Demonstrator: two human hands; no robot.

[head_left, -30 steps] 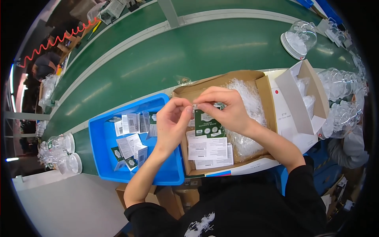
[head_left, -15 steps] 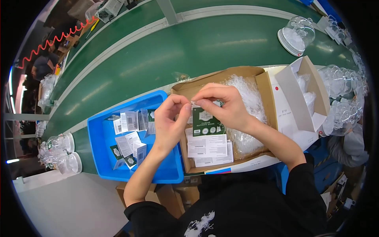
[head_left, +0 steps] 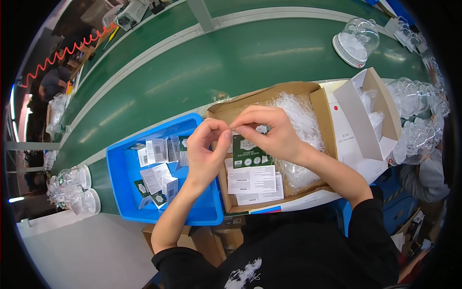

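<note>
Both hands meet over the near-left corner of an open cardboard box, fingertips almost touching. The left hand has its thumb and forefinger pinched nearly shut, and the right hand pinches from the other side; each grip closes on the top edge of a small clear bag, though the bag is so thin and so covered by fingers that I cannot tell how much of it each one has. Just below the right grip, inside the box, hangs or lies a dark green printed card, and below that sit white paper leaflets stacked flat. To the right of the grips the box is filled with crumpled clear plastic bags. Left of the left grip, touching the box's side, stands a blue plastic tray holding loose white labels and small green cards. Further right of the right grip an open white carton stands, with clear plastic domes piled beyond it. Behind everything runs the green worktop, where one clear dome on a white base sits well apart.
</note>
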